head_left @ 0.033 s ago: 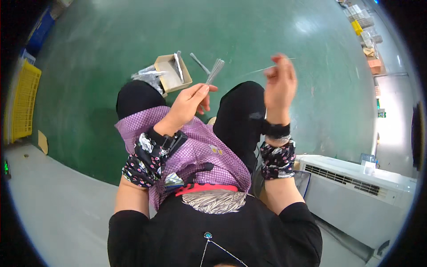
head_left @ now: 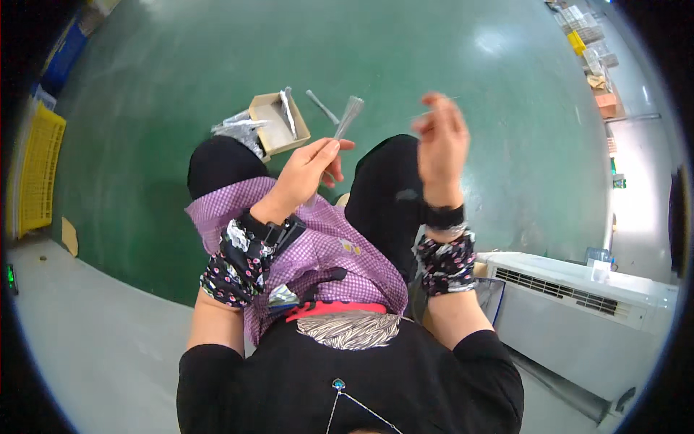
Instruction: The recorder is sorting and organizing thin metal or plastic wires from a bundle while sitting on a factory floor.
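Over my lap, left hand [head_left: 303,173] grip clamped on thin grey metal rod bundle [head_left: 348,116], fanned for picking; right hand [head_left: 439,141] pinches one thin rod [head_left: 434,108], lifted clear; small open cardboard box [head_left: 278,123] on green floor [head_left: 181,108].

Your one view comes from the camera on your head, looking steeply down your front at your lap and the green floor [head_left: 448,65] beyond. It sits close: your chest fills the near edge, your forearms rise from there, and both hands reach mid-frame. The fisheye bends the far floor (and the white unit [head_left: 578,296] at the near right) toward a dark rim.
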`<state>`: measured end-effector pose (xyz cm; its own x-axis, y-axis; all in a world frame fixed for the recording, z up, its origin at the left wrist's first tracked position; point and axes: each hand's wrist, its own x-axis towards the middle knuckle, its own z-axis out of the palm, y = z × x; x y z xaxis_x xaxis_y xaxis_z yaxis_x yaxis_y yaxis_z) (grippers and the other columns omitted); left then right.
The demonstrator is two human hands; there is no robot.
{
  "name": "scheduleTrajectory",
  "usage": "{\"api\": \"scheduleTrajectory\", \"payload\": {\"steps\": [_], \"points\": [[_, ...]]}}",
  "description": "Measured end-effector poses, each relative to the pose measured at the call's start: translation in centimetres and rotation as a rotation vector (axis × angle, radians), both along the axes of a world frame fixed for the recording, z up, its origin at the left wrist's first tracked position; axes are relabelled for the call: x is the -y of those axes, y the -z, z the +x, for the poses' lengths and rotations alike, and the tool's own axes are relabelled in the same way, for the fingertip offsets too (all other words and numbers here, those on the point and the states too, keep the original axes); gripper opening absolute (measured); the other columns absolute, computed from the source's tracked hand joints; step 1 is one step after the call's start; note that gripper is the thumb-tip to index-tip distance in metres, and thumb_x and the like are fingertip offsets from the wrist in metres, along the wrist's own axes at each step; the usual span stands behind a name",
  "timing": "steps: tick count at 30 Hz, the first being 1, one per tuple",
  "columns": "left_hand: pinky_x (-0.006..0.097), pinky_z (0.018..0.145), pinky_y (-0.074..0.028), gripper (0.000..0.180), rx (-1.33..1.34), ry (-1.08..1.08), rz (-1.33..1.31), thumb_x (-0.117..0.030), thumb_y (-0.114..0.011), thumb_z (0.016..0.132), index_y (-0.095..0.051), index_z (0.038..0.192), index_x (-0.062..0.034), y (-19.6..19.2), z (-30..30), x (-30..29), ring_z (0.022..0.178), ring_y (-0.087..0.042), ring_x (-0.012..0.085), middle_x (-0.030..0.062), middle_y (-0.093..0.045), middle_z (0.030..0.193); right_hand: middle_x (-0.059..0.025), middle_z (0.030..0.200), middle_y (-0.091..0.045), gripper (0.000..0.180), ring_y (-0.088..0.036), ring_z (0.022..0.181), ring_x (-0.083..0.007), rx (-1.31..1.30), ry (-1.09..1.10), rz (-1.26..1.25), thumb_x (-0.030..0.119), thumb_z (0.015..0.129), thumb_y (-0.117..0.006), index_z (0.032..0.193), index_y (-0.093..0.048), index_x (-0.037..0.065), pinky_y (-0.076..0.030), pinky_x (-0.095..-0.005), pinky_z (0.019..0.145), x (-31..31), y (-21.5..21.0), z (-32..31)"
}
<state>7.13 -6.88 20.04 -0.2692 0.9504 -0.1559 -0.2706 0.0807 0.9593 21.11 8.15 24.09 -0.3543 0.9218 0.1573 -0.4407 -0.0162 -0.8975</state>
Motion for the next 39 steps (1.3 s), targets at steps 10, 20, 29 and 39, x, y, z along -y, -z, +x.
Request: {"api": "scheduleTrajectory", "payload": {"steps": [10,20,29,39], "points": [[0.020,0.054,-0.043,0.026,0.171,-0.003,0.011,-0.021,-0.041,0.093,-0.049,0.112,-0.0049,-0.8,0.2,0.0,0.072,-0.058,0.0107,0.0017,-0.056,0.081,0.0011,0.069,-0.056,0.015,-0.046,0.055,-0.0043,0.241,-0.214,-0.064,0.008,0.082,-0.060,0.094,-0.062,0.000,-0.036,-0.0176,0.051,4.7,3.1,-2.1],[0.020,0.056,-0.044,0.025,0.102,-0.006,-0.003,-0.021,-0.042,0.092,-0.049,0.110,-0.0037,-0.3,0.6,0.1,0.072,-0.058,0.0110,0.0021,-0.056,0.083,-0.0033,0.075,-0.061,0.013,-0.047,0.055,-0.0045,0.195,-0.274,-0.139,0.010,0.080,-0.063,0.088,-0.061,0.000,-0.037,-0.0170,0.050,4.9,3.3,-2.4],[0.021,0.056,-0.044,0.024,0.157,-0.066,-0.003,-0.021,-0.043,0.092,-0.047,0.109,-0.0044,-0.2,0.8,0.1,0.071,-0.058,0.0106,0.0022,-0.056,0.082,-0.0031,0.075,-0.060,0.014,-0.047,0.054,-0.0047,0.157,-0.271,-0.200,0.011,0.082,-0.062,0.089,-0.061,0.000,-0.037,-0.0173,0.049,5.1,3.8,-2.5],[0.017,0.046,-0.037,0.021,0.112,-0.099,0.001,-0.023,-0.048,0.091,-0.047,0.100,-0.0038,0.5,1.0,0.3,0.054,-0.050,0.0060,-0.0012,-0.050,0.070,-0.0033,0.076,-0.059,0.014,-0.047,0.054,-0.0054,0.141,-0.286,-0.251,0.012,0.084,-0.060,0.091,-0.060,0.000,-0.038,-0.0176,0.049,5.2,4.2,-2.4]]}}
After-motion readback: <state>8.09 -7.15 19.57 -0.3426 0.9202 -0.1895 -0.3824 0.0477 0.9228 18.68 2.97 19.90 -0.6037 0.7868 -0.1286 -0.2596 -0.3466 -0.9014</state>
